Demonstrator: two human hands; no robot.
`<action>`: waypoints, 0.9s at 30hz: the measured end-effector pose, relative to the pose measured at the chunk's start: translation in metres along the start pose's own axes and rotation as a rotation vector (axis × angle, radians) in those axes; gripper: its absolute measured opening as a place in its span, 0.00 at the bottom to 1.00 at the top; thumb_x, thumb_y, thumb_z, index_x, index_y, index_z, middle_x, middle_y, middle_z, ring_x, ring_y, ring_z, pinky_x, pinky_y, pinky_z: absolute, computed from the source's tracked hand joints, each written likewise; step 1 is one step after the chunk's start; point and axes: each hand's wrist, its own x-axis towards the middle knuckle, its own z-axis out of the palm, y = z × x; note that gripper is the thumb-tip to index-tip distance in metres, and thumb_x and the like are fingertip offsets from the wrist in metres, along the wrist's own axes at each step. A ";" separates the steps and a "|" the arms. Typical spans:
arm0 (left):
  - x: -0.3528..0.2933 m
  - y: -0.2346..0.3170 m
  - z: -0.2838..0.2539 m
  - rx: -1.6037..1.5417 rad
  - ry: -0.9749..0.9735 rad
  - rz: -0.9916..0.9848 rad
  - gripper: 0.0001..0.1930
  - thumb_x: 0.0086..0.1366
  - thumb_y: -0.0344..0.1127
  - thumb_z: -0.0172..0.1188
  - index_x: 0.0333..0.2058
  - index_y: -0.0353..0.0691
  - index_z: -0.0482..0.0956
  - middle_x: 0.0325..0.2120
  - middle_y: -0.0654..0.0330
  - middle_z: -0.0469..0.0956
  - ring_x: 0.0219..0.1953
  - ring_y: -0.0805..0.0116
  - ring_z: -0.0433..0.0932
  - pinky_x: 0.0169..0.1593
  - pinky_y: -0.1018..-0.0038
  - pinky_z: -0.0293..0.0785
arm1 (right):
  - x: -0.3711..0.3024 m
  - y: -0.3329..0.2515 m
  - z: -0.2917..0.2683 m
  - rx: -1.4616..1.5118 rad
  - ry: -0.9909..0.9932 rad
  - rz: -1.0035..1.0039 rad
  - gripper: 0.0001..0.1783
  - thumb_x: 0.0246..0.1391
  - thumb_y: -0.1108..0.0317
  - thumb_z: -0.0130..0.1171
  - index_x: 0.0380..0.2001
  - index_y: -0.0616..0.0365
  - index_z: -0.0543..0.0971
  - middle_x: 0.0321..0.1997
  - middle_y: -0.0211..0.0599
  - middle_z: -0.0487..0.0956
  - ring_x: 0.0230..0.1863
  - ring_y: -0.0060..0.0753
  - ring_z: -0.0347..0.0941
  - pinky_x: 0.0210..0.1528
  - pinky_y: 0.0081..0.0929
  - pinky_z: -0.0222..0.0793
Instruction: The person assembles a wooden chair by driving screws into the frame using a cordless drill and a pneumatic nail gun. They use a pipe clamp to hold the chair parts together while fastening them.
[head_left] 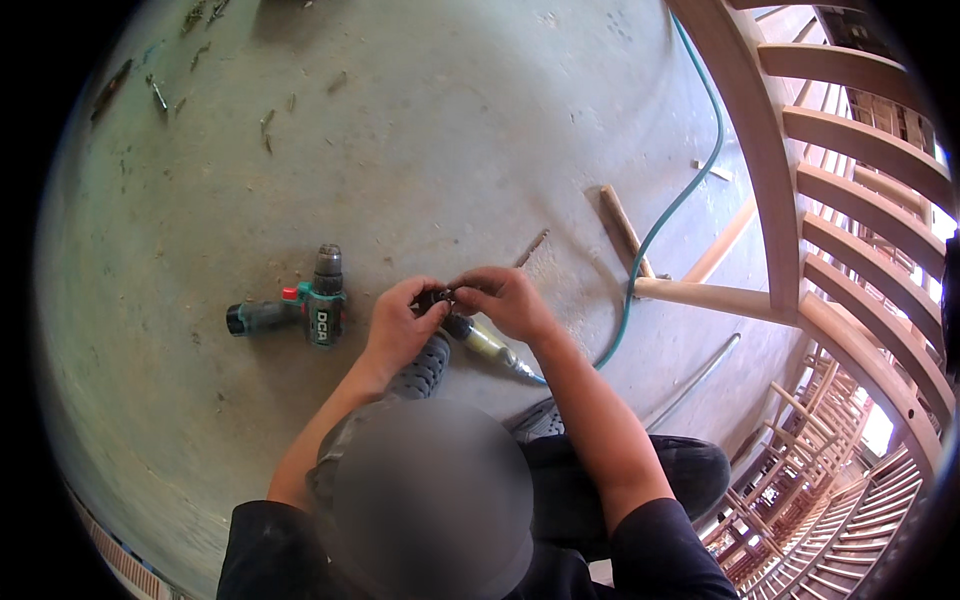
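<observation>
Both of my hands meet in the middle of the view, close above the floor. My left hand (402, 318) is closed, thumb and fingers pinching a small dark part (431, 298). From the other side, my right hand (503, 302) pinches at the same part, its thumb almost meeting the left one. The fingers hide much of that part, so its exact kind is unclear. Just below my hands lies an air tool (484, 341) with a yellowish body and dark front end; whether the part is joined to it I cannot make out. A green and black cordless drill (324, 304) rests left of my left hand.
A thin brown rod (533, 247) and a wooden stick (625, 230) lie beyond my right hand. A green hose (655, 227) curves across the floor. Slatted wooden furniture (780, 180) stands at right. Small metal pieces (157, 93) are scattered at far left.
</observation>
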 end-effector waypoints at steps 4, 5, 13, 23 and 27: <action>-0.002 0.000 0.001 -0.007 0.008 -0.025 0.12 0.61 0.26 0.67 0.44 0.34 0.81 0.35 0.59 0.84 0.37 0.74 0.81 0.43 0.76 0.78 | -0.002 -0.005 0.003 -0.271 0.074 -0.119 0.09 0.58 0.73 0.64 0.41 0.65 0.84 0.33 0.40 0.85 0.37 0.25 0.81 0.41 0.26 0.76; -0.002 -0.001 0.001 -0.023 0.013 -0.031 0.12 0.61 0.26 0.67 0.44 0.34 0.81 0.35 0.60 0.84 0.37 0.74 0.81 0.44 0.76 0.78 | -0.002 -0.007 0.003 -0.336 0.076 -0.164 0.09 0.57 0.74 0.64 0.42 0.64 0.84 0.33 0.40 0.85 0.37 0.25 0.81 0.42 0.26 0.76; -0.001 -0.006 0.004 -0.097 0.022 -0.045 0.10 0.60 0.23 0.67 0.42 0.35 0.81 0.33 0.62 0.82 0.37 0.76 0.80 0.44 0.77 0.77 | 0.000 -0.018 0.008 -0.794 0.111 -0.466 0.08 0.52 0.70 0.67 0.36 0.59 0.84 0.32 0.43 0.82 0.34 0.46 0.81 0.38 0.37 0.76; -0.006 0.003 0.001 -0.135 0.012 -0.079 0.09 0.60 0.22 0.67 0.39 0.32 0.81 0.33 0.61 0.83 0.38 0.75 0.81 0.44 0.77 0.77 | -0.002 -0.020 0.022 -1.119 0.001 -0.442 0.03 0.49 0.69 0.61 0.29 0.54 0.79 0.30 0.43 0.79 0.37 0.53 0.78 0.40 0.46 0.75; -0.008 -0.008 0.003 -0.127 0.026 -0.058 0.08 0.60 0.23 0.66 0.39 0.32 0.81 0.32 0.58 0.84 0.36 0.72 0.82 0.43 0.75 0.78 | -0.003 -0.020 0.027 -1.072 0.005 -0.396 0.03 0.48 0.70 0.61 0.28 0.55 0.79 0.31 0.43 0.80 0.39 0.53 0.78 0.41 0.46 0.74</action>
